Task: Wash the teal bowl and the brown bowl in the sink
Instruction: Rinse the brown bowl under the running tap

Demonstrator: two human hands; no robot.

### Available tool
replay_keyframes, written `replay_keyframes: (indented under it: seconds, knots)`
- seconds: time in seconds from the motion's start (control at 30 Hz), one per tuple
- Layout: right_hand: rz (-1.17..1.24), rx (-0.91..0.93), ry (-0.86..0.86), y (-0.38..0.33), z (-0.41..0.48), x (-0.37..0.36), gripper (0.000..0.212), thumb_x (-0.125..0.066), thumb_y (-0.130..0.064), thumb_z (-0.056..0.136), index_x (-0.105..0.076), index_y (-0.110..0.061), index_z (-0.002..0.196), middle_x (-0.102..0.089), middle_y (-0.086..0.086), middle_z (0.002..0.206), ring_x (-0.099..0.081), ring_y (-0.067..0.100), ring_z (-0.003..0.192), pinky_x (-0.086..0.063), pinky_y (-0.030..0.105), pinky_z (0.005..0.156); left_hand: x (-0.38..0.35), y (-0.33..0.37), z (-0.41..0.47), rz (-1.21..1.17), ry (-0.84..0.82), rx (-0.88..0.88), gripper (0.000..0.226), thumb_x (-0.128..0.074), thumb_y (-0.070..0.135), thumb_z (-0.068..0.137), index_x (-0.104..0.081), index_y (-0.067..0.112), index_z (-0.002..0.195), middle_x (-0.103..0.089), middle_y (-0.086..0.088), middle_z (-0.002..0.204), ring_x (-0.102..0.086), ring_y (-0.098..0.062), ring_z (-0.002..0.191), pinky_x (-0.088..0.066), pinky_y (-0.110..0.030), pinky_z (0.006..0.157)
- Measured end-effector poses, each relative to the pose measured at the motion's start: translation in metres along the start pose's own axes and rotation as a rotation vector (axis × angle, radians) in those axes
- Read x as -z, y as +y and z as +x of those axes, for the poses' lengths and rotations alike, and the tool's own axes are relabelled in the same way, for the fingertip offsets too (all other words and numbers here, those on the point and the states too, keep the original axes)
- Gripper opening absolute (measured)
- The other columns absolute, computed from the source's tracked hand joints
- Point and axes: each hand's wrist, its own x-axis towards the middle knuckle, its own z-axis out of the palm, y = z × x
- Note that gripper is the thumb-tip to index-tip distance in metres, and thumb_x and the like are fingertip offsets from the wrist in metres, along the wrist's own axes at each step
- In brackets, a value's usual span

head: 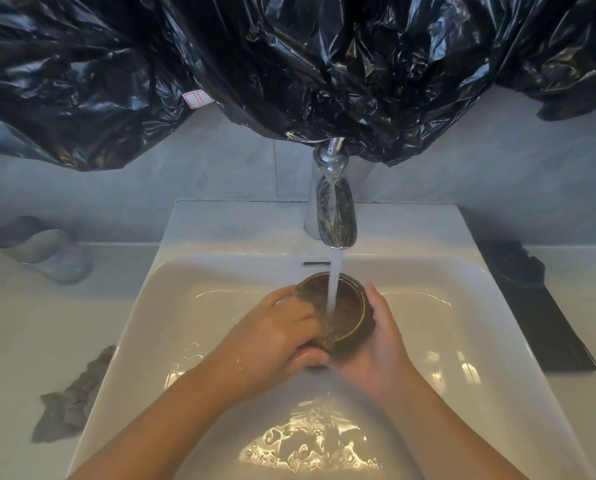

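Note:
The brown bowl [346, 308] is held tilted over the white sink [220, 271], under the water running from the chrome tap [336, 216]. My right hand [381, 336] cups its outer wall from the right and below. My left hand [275, 332] grips the left rim, its fingers reaching into the bowl where the stream lands. No teal bowl is in view.
A crumpled grey cloth [71, 400] lies on the counter left of the sink. A clear glass object [43, 251] lies at the back left. A black plastic roll [538, 306] sits on the right counter. Black plastic sheeting [289, 64] hangs over the wall above the tap.

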Motion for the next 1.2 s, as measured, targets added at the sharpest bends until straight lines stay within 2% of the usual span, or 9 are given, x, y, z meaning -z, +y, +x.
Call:
replay_keyframes:
  seconds: [0.13, 0.23, 0.4, 0.47, 0.6, 0.73, 0.97, 1.07, 1.2]
  knots:
    - [-0.106, 0.054, -0.061, 0.004, 0.002, 0.002, 0.077, -0.076, -0.037, 0.073, -0.052, -0.004, 0.138, -0.058, 0.024, 0.134, -0.057, 0.04, 0.119, -0.049, 0.054, 0.094, -0.007, 0.01, 0.002, -0.293, 0.194, 0.566, 0.01, -0.06, 0.023, 0.089, -0.064, 0.022, 0.098, -0.041, 0.014, 0.121, -0.04, -0.003, 0.116, -0.039, -0.02, 0.095]
    - [-0.251, 0.107, 0.073, 0.004, 0.005, 0.0, 0.048, -0.055, -0.03, 0.09, -0.057, -0.007, 0.132, -0.065, 0.022, 0.126, -0.065, 0.034, 0.113, -0.056, 0.045, 0.082, -0.006, 0.015, 0.014, -0.482, 0.098, 0.908, 0.056, -0.055, 0.005, 0.088, -0.041, 0.027, 0.137, -0.051, 0.008, 0.12, -0.054, -0.014, 0.113, -0.049, -0.033, 0.094]
    - [-0.784, 0.245, 0.256, -0.001, 0.0, -0.004, 0.027, -0.046, -0.02, 0.099, -0.07, -0.019, 0.112, -0.074, 0.013, 0.106, -0.072, 0.026, 0.099, -0.058, 0.032, 0.073, -0.001, 0.007, 0.034, 0.04, -0.057, 0.936, 0.012, -0.047, 0.023, 0.093, -0.055, 0.019, 0.101, -0.067, -0.009, 0.087, -0.062, -0.033, 0.08, -0.054, -0.039, 0.069]
    - [-0.94, 0.307, 0.288, -0.004, -0.002, -0.002, 0.025, -0.051, -0.016, 0.097, -0.071, -0.022, 0.112, -0.075, 0.004, 0.104, -0.071, 0.019, 0.099, -0.056, 0.023, 0.072, -0.002, 0.007, 0.038, 0.095, -0.135, 0.929, 0.016, -0.044, 0.03, 0.096, -0.053, 0.016, 0.096, -0.065, -0.01, 0.086, -0.062, -0.033, 0.079, -0.052, -0.036, 0.065]
    - [-1.163, 0.438, 0.414, -0.003, 0.003, 0.006, 0.034, -0.061, -0.002, 0.089, -0.067, -0.027, 0.111, -0.073, -0.011, 0.102, -0.067, 0.005, 0.095, -0.053, 0.016, 0.079, -0.015, 0.018, 0.039, -0.07, -0.101, 0.917, 0.013, -0.043, 0.015, 0.095, -0.05, 0.015, 0.106, -0.065, -0.011, 0.091, -0.061, -0.034, 0.082, -0.046, -0.036, 0.063]
    - [-1.294, 0.559, 0.6, -0.006, 0.004, 0.014, 0.014, -0.063, -0.012, 0.093, -0.071, -0.023, 0.096, -0.071, -0.01, 0.085, -0.065, 0.007, 0.078, -0.047, 0.008, 0.062, -0.025, 0.033, 0.035, -0.424, 0.005, 1.015, 0.036, -0.042, -0.001, 0.084, -0.048, 0.018, 0.114, -0.06, -0.006, 0.098, -0.059, -0.031, 0.093, -0.051, -0.04, 0.079]
    - [-1.423, 0.42, 0.307, -0.002, 0.005, 0.002, 0.052, -0.043, 0.009, 0.09, -0.053, -0.019, 0.133, -0.067, 0.0, 0.113, -0.063, 0.014, 0.1, -0.045, 0.001, 0.071, -0.021, 0.026, 0.026, -0.404, 0.258, 1.061, 0.028, -0.048, 0.006, 0.089, -0.058, 0.021, 0.11, -0.065, 0.001, 0.094, -0.061, -0.024, 0.09, -0.052, -0.038, 0.08]
    - [-1.474, 0.455, 0.359, 0.003, 0.005, -0.004, 0.036, -0.047, -0.001, 0.095, -0.057, -0.018, 0.126, -0.069, 0.0, 0.105, -0.065, 0.018, 0.092, -0.048, 0.008, 0.068, -0.019, 0.025, 0.022, -0.426, 0.27, 1.07, 0.026, -0.049, 0.01, 0.088, -0.059, 0.023, 0.108, -0.065, 0.003, 0.092, -0.061, -0.023, 0.089, -0.052, -0.036, 0.079]
    - [-1.7, 0.485, 0.502, -0.006, 0.002, -0.001, 0.018, -0.052, -0.026, 0.099, -0.067, -0.019, 0.105, -0.073, 0.004, 0.087, -0.065, 0.027, 0.08, -0.053, 0.036, 0.07, -0.019, 0.03, 0.02, -0.549, 0.203, 1.032, 0.026, -0.05, 0.013, 0.089, -0.056, 0.03, 0.108, -0.062, 0.009, 0.094, -0.059, -0.01, 0.087, -0.053, -0.032, 0.081]
